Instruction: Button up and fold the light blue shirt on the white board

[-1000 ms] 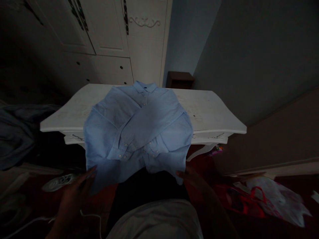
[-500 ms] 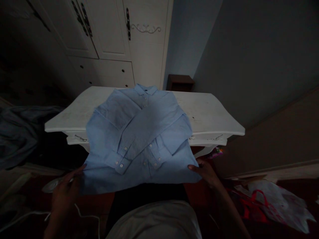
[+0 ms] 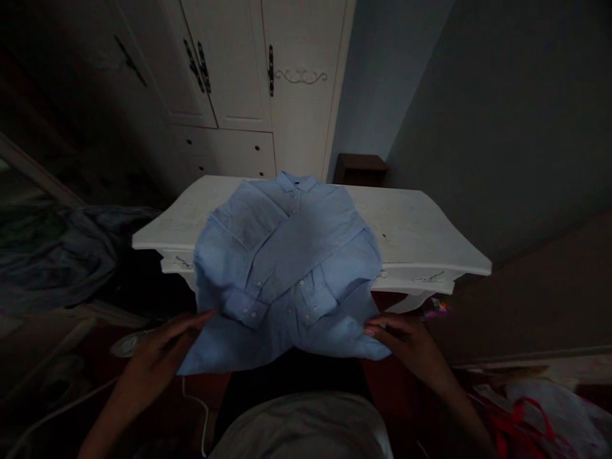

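A light blue button-up shirt [image 3: 287,255] lies front-up on a white table [image 3: 421,236], collar at the far side, both sleeves folded across the chest. Its bottom hem hangs over the near table edge. My left hand [image 3: 160,347] pinches the hem's left corner. My right hand [image 3: 406,338] grips the hem's right corner, fingers closed on the cloth. Both hands hold the hem lifted off the table's front.
A white wardrobe [image 3: 248,83] stands behind the table, a small dark wooden stand [image 3: 359,169] beside it. Dark clothes [image 3: 62,255] are heaped at the left. A white cable [image 3: 198,414] lies on the floor. A red and white bag [image 3: 535,414] lies at the lower right.
The view has shifted, so the table and shirt sit further right and lower. Both hands have closed in on the hem corners and drawn the hem up and inward.
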The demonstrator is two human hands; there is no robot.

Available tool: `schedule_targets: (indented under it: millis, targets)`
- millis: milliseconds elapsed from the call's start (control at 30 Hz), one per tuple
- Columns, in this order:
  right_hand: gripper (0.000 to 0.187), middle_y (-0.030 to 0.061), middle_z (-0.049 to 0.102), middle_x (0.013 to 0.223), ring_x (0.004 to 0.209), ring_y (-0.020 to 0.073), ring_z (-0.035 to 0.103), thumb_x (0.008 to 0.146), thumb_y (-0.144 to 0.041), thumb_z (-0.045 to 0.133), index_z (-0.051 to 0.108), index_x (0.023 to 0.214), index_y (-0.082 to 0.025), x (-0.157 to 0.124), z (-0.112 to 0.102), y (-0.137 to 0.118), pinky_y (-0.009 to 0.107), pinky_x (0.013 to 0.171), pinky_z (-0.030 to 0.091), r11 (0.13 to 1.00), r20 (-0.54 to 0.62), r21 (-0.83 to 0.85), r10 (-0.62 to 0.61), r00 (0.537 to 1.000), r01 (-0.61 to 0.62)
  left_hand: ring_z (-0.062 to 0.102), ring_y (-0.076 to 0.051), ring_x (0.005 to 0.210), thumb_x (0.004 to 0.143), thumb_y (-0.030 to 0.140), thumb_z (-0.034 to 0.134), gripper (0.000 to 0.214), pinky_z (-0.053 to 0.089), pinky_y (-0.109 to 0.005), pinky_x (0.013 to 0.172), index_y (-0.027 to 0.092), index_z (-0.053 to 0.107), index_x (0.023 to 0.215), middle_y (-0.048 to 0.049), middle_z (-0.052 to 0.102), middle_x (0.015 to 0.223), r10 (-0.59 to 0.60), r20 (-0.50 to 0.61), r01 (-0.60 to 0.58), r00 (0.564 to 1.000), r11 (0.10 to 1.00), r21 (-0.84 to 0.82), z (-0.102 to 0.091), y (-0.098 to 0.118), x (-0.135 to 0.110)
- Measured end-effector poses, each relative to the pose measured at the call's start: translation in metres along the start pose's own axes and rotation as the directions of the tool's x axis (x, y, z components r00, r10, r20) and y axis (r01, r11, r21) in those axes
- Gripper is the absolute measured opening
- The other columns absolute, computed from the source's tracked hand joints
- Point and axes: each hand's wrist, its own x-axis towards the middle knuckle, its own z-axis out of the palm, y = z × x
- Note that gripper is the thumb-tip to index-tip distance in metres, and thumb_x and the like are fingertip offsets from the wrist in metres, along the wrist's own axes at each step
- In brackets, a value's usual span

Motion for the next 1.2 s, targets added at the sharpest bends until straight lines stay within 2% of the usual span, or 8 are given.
schedule_targets:
  millis: [100, 267, 467, 700, 800, 967, 1067, 1200]
  targets:
    - [0.033, 0.0063, 0.077, 0.085, 0.079, 0.0260, 0.070, 0.079, -0.054, 0.064, 0.080, 0.083, -0.025, 0.013, -0.007, -0.016, 0.036, 0.075, 0.055, 0.998, 0.053, 0.043, -0.038, 0.998, 0.036, 0.070, -0.026, 0.092, 0.074, 0.055, 0.052, 0.044, 0.057, -0.035, 0.079, 0.028, 0.080, 0.095, -0.0069, 0.076, 0.102, 0.055, 0.227, -0.020, 0.972, 0.988, -0.154, -0.005, 0.011, 0.008]
    - [0.041, 0.0076, 0.074, 0.108, 0.097, 0.0286, 0.068, 0.073, -0.048, 0.070, 0.076, 0.108, -0.027, 0.027, -0.027, -0.019, 0.043, 0.089, 0.053, 0.995, 0.245, 0.101, -0.044, 0.968, 0.020, 0.069, -0.024, 0.087, 0.072, 0.047, 0.054, 0.043, 0.057, -0.032, 0.073, 0.027, 0.078, 0.102, -0.0090, 0.074, 0.102, 0.090, 0.361, -0.026, 0.928, 0.984, -0.177, -0.002, 0.003, 0.018]
    - [0.028, 0.0080, 0.075, 0.095, 0.084, 0.0270, 0.068, 0.073, -0.031, 0.065, 0.079, 0.097, -0.027, 0.043, -0.045, -0.016, 0.039, 0.076, 0.056, 0.977, 0.177, -0.063, -0.190, 0.966, 0.204, 0.064, -0.018, 0.084, 0.085, 0.032, 0.048, 0.032, 0.054, -0.029, 0.077, 0.026, 0.077, 0.097, -0.0083, 0.069, 0.093, 0.377, 0.256, -0.388, 0.890, 0.922, -0.008, -0.006, -0.019, 0.021]
    - [0.016, 0.0113, 0.058, 0.132, 0.118, 0.0267, 0.058, 0.078, -0.017, 0.056, 0.067, 0.089, -0.022, 0.059, -0.034, -0.041, 0.039, 0.091, 0.051, 0.770, 0.283, -0.112, -0.581, 0.763, 0.628, 0.057, -0.023, 0.115, 0.087, 0.013, 0.044, 0.017, 0.050, -0.037, 0.093, 0.019, 0.060, 0.089, -0.0139, 0.059, 0.126, 0.595, 0.142, -0.594, 0.791, 0.803, -0.056, -0.010, 0.008, 0.026]
    - [0.013, 0.0101, 0.065, 0.124, 0.114, 0.0252, 0.061, 0.086, -0.020, 0.050, 0.056, 0.097, -0.024, 0.068, -0.024, -0.044, 0.042, 0.093, 0.050, 0.838, 0.351, 0.079, -0.531, 0.772, 0.540, 0.064, -0.020, 0.101, 0.089, 0.016, 0.039, 0.013, 0.052, -0.033, 0.086, 0.020, 0.050, 0.095, -0.0110, 0.067, 0.110, 0.525, 0.240, -0.487, 0.817, 0.850, -0.201, -0.002, 0.012, 0.033]
    - [0.017, 0.0028, 0.064, 0.081, 0.072, 0.0184, 0.063, 0.095, -0.040, 0.047, 0.055, 0.094, -0.025, 0.091, -0.010, -0.036, 0.031, 0.067, 0.052, 0.917, 0.288, 0.160, -0.397, 0.872, 0.365, 0.066, -0.018, 0.079, 0.088, 0.021, 0.039, 0.019, 0.052, -0.028, 0.075, 0.019, 0.054, 0.100, -0.0044, 0.067, 0.088, 0.438, 0.389, -0.480, 0.811, 0.877, 0.012, 0.006, 0.004, 0.049]
    - [0.025, 0.0043, 0.062, 0.088, 0.083, 0.0193, 0.061, 0.093, -0.046, 0.050, 0.059, 0.097, -0.023, 0.101, -0.008, -0.036, 0.031, 0.075, 0.050, 0.916, 0.286, 0.114, -0.401, 0.870, 0.384, 0.065, -0.019, 0.096, 0.088, 0.016, 0.036, 0.032, 0.050, -0.031, 0.089, 0.018, 0.055, 0.114, -0.0083, 0.068, 0.106, 0.477, 0.451, -0.564, 0.755, 0.822, 0.076, 0.002, 0.004, 0.055]
    - [0.036, 0.0051, 0.062, 0.104, 0.089, 0.0197, 0.060, 0.092, -0.035, 0.049, 0.055, 0.126, -0.024, 0.103, -0.017, -0.046, 0.033, 0.080, 0.051, 0.951, 0.578, 0.033, -0.269, 0.770, 0.308, 0.055, -0.023, 0.122, 0.080, 0.007, 0.040, 0.060, 0.043, -0.038, 0.105, 0.019, 0.042, 0.138, -0.0105, 0.058, 0.133, 0.595, 0.562, -0.726, 0.575, 0.688, 0.014, -0.013, 0.008, 0.057]
